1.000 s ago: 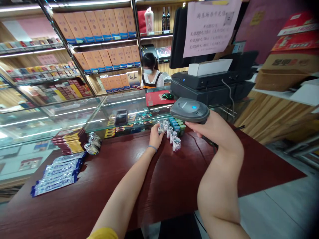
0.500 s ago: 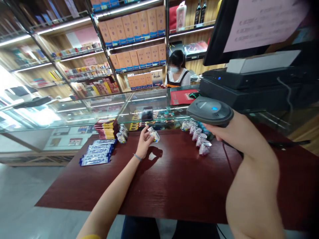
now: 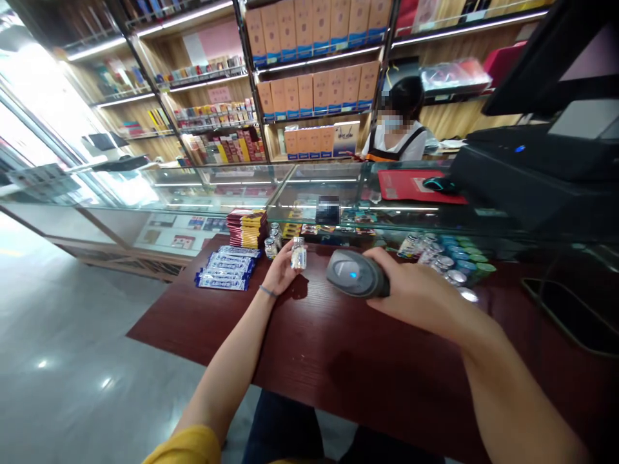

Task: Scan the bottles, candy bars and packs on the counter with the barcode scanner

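Observation:
Closed around a small clear bottle (image 3: 298, 255) with a silvery cap, my left hand (image 3: 282, 270) holds it upright just above the dark red table (image 3: 300, 335). My right hand (image 3: 401, 280) grips a dark grey barcode scanner (image 3: 355, 273) with a lit blue light; its head points toward the bottle, a short gap apart. Left of my left hand stand a few similar bottles (image 3: 271, 247) by a stack of red and yellow packets (image 3: 245, 228). Blue and white sachets (image 3: 227, 269) lie in an overlapping row nearby. Several capped jars (image 3: 442, 263) stand beyond my right hand, partly hidden by it.
A glass display counter (image 3: 213, 193) runs along the table's far side. Behind it sits a masked person (image 3: 399, 132). A red folder (image 3: 406, 185) and a mouse (image 3: 439, 184) lie on the glass. A dark register (image 3: 541, 174) and a black phone-like slab (image 3: 575, 316) are at right.
My right hand has brought the scanner left and down, close to the bottle. My left hand has turned the bottle more upright. The camera view has swung to the left.

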The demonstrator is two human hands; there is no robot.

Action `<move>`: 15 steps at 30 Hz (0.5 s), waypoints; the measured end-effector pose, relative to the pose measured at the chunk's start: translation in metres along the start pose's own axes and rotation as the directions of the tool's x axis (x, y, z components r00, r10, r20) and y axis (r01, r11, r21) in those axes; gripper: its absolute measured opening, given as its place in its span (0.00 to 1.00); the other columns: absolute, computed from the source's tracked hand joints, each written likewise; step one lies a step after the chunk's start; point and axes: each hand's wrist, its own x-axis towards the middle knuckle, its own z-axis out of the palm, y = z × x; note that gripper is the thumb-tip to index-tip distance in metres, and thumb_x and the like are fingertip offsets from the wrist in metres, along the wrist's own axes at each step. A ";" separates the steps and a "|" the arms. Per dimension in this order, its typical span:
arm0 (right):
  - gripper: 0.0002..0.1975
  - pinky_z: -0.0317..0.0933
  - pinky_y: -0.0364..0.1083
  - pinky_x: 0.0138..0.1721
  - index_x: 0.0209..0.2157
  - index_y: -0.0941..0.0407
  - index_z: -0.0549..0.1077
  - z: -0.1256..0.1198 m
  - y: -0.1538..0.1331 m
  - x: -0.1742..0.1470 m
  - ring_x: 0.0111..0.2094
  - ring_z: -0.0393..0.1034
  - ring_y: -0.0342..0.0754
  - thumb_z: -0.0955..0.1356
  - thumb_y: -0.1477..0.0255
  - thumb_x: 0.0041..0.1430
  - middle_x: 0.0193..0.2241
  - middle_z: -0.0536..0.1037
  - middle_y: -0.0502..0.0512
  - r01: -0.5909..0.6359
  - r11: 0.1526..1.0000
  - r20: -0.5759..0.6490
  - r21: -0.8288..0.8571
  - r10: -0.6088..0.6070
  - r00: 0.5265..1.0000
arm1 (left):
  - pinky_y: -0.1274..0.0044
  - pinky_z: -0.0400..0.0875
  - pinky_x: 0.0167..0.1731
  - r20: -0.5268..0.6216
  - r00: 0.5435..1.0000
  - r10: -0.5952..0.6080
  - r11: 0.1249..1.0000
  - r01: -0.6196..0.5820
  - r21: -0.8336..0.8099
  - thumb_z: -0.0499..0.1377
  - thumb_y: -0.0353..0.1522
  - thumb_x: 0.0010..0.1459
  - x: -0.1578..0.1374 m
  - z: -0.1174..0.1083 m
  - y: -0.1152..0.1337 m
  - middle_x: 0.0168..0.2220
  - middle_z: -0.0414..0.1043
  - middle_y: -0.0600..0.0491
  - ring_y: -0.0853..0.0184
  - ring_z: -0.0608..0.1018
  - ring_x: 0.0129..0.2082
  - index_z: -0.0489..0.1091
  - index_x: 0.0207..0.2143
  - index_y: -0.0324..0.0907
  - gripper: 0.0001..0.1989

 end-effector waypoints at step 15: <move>0.15 0.51 0.46 0.26 0.44 0.49 0.71 0.005 -0.020 -0.007 0.23 0.74 0.55 0.69 0.61 0.56 0.21 0.77 0.47 -0.027 0.994 -0.069 -0.104 0.020 0.997 | 0.78 0.74 0.35 0.004 1.000 -0.007 0.985 0.008 -0.171 0.67 0.32 0.56 -0.003 0.006 0.009 0.52 0.77 0.49 0.67 0.79 0.39 0.67 0.63 0.48 0.32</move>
